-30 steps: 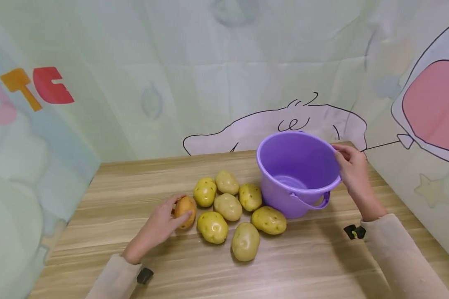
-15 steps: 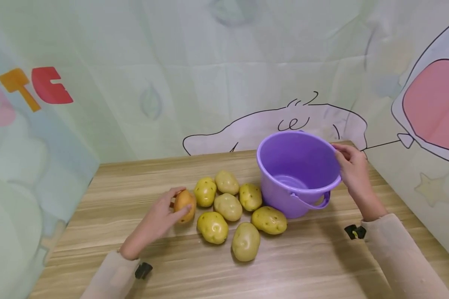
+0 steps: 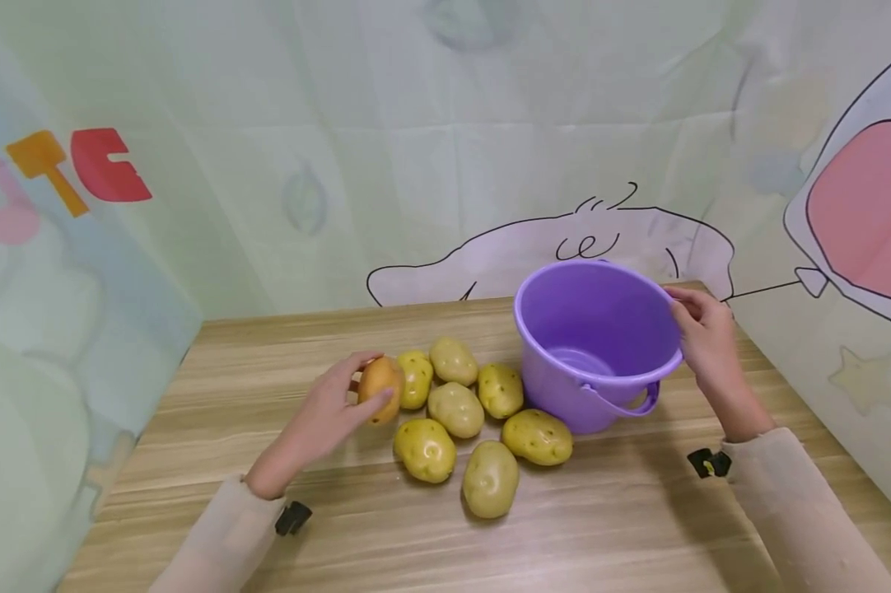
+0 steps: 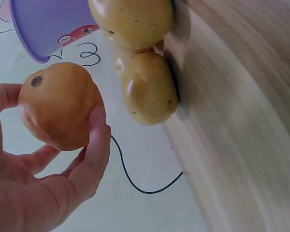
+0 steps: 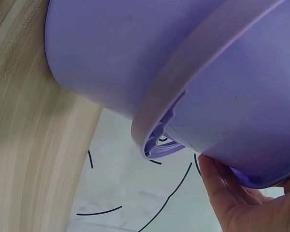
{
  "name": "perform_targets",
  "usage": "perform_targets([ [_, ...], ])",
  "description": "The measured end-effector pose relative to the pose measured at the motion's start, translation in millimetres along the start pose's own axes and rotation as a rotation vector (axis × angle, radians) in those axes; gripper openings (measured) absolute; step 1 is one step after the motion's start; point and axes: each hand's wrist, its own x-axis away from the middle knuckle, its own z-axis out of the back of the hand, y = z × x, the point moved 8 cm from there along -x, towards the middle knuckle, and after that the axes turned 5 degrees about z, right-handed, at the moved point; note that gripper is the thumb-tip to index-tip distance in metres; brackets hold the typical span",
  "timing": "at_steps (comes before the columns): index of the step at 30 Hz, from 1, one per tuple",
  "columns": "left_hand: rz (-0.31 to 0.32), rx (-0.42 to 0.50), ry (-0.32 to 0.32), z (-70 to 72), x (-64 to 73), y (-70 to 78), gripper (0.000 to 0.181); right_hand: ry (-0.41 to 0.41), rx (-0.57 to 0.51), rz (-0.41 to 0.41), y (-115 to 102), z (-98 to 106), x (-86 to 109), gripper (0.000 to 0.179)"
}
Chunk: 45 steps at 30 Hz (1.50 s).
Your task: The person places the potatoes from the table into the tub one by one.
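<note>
Bucket (image 3: 557, 394), purple, mouth upward, at the right of the wooden table (image 3: 268, 354). My right hand (image 3: 710, 342) pinches its rim on the right side, a hold that I judge serves to steady the vessel rather than to bear its weight. The handle (image 3: 649, 397) hangs down on the near side and so leaves the mouth unobstructed. My left hand (image 3: 325, 417), spread only as wide as its load, holds an orange-brown potato (image 3: 380, 389), thumb on the near side and fingers round the far side; such a hold probably suits a smooth, rounded body. The left wrist view shows it clear of the wood; whether it touches the yellow potato (image 3: 417, 380) beside it, I cannot tell. Six further potatoes (image 3: 456, 410), yellow and tan, lie grouped between my hands, probably kept close to the bucket for short reach.
</note>
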Motion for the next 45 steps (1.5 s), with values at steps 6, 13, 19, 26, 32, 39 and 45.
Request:
perform_targets([
  [6,-0.026,0.027,0.005,5.9,-4.3,10.2,0.055,-0.003,0.01,-0.008,1,2,0.5,0.04],
  [13,-0.044,0.062,0.009,13.6,-10.3,22.0,0.055,0.001,0.015,-0.01,5,2,0.3,0.039],
  [19,-0.057,0.092,0.015,17.7,-15.6,36.3,0.056,0.019,0.012,-0.007,4,3,0.3,0.038],
  [26,-0.076,0.133,0.006,17.3,-18.8,55.7,0.056,0.018,0.016,0.007,3,2,-1.2,0.038],
  [32,-0.105,0.154,0.002,14.9,-23.9,74.1,0.057,0.018,0.017,0.007,1,1,-1.5,0.039],
  [39,-0.139,0.186,-0.012,11.0,-32.1,94.8,0.056,0.015,0.012,0.008,2,1,-1.8,0.039],
  [45,-0.178,0.187,-0.023,5.9,-38.9,112.6,0.056,0.033,0.009,0.01,2,2,-1.7,0.038],
])
